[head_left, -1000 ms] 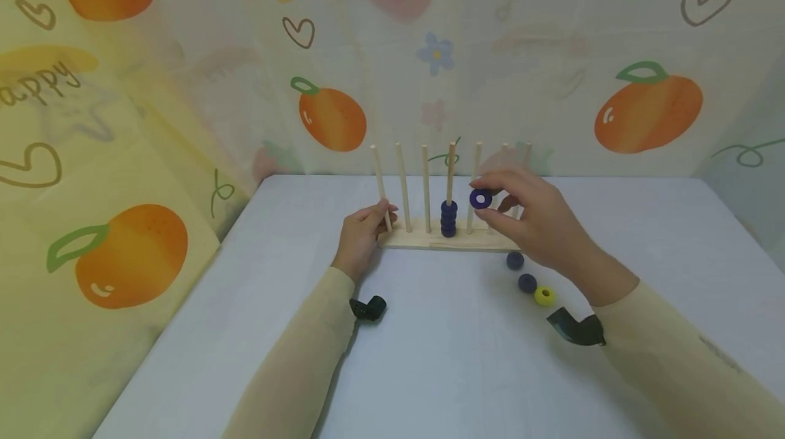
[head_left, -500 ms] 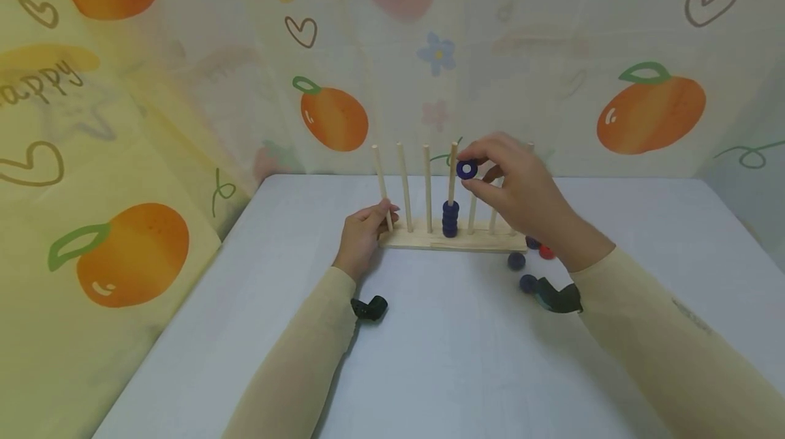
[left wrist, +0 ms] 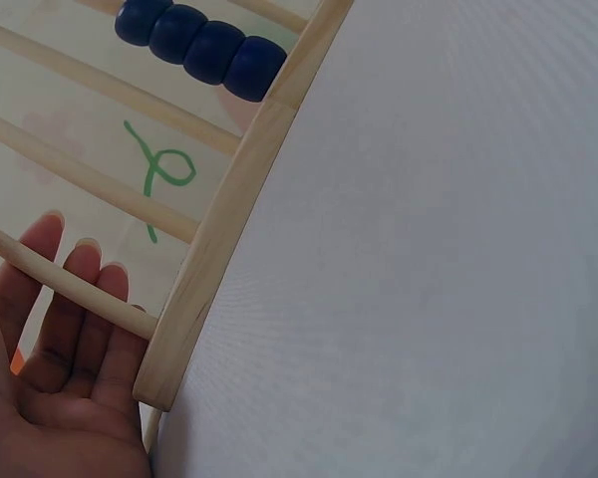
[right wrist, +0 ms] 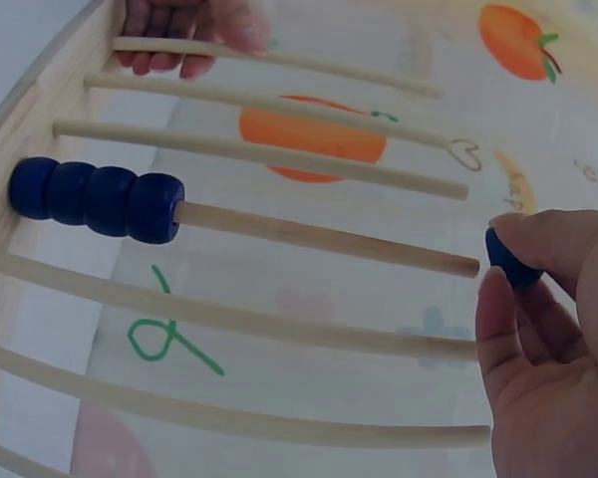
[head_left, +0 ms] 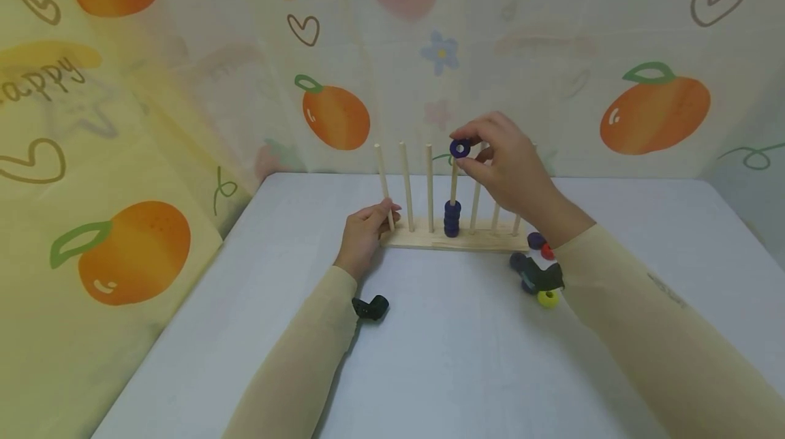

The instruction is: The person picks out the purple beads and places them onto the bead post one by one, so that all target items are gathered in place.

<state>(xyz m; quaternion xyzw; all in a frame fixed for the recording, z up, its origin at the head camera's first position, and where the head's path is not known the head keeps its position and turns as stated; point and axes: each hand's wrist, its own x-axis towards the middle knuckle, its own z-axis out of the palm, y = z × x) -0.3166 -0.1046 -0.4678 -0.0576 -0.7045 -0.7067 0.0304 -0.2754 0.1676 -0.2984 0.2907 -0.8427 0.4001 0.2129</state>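
Note:
My right hand (head_left: 515,170) pinches a dark blue bead (right wrist: 511,261) between thumb and fingertips. It holds the bead at the top of the middle peg (right wrist: 329,239); in the right wrist view a small gap separates bead and peg tip. Lower on that peg, several blue beads (head_left: 452,219) are stacked against the wooden base (head_left: 423,240). At the rack's left end, my left hand (head_left: 360,238) holds the outermost peg (left wrist: 75,286) near its foot, thumb on one side and fingers on the other. The other pegs carry no beads.
Beside the rack's right end lie loose beads on the white table (head_left: 441,343): a blue bead (head_left: 536,240), a red bead (head_left: 547,252), a yellow bead (head_left: 548,299) and more blue ones, partly hidden by the right wrist's black strap piece (head_left: 542,277). A fruit-patterned cloth (head_left: 521,9) hangs behind.
My right hand has moved up and left with the blue bead, from beside the middle peg to its tip. The left hand keeps its hold on the end peg.

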